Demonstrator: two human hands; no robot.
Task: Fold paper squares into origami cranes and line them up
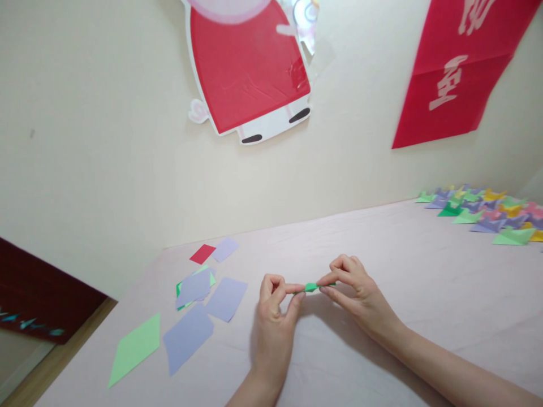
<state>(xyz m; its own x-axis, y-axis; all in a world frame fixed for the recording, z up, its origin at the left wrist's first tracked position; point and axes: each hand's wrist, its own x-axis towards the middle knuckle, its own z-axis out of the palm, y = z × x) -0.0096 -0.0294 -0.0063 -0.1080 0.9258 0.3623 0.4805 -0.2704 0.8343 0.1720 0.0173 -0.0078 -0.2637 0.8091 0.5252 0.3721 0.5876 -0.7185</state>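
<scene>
A small folded green paper [311,287] is held just above the pale tabletop, stretched between my two hands. My left hand [275,308] pinches its left end between thumb and index finger. At the other end, my right hand [356,288] grips it between thumb and fingers, and a green tip shows past them. Fingertips hide both ends of the paper, so its full folded shape cannot be made out.
Left of my hands lie loose paper sheets: light green [136,349], purple [189,339] and red [202,254]. Several folded paper pieces [487,212] in mixed colours stand in rows at the far right. A wall with a red banner [453,73] rises behind the pale surface [339,243].
</scene>
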